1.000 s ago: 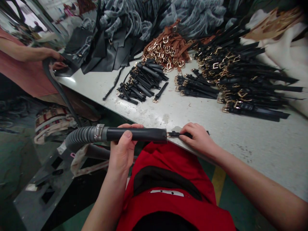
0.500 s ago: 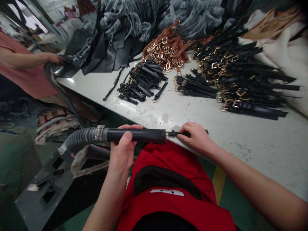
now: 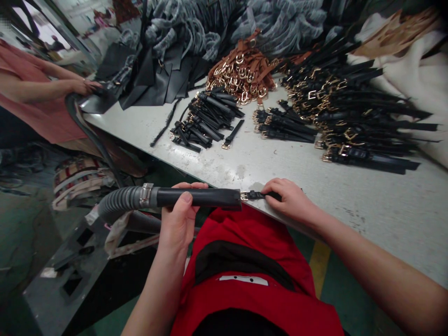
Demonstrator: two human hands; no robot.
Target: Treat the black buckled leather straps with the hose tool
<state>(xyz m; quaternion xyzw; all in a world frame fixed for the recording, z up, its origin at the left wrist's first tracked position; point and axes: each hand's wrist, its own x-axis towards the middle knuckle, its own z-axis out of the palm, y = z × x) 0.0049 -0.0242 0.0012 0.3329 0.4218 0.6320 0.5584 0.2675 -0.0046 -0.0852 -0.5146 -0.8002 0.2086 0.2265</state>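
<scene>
My left hand (image 3: 182, 214) is wrapped round the black nozzle of a grey ribbed vacuum hose (image 3: 122, 198), its thumb on top. The nozzle (image 3: 217, 198) points right and lies about level over my lap. Between thumb and fingers of my right hand (image 3: 289, 198) is a short black strap (image 3: 258, 195) with a gold-coloured buckle. Its buckle end sits right at the nozzle's mouth, and my hand covers most of the rest. On the table behind are a pile of black buckle straps (image 3: 206, 116) and a single black strap (image 3: 233, 134).
The pale table (image 3: 350, 200) runs along in front of me. Brown buckle straps (image 3: 245, 72) and a large heap of black ones (image 3: 364, 116) lie on it. Grey wrapped strips (image 3: 273, 28) are piled behind. At the left, a person in a pink top (image 3: 38, 93) handles dark sheets.
My right hand has shifted slightly right with the strap, so more of its buckle end shows outside the nozzle. At the left, the other person's hands have moved a little right.
</scene>
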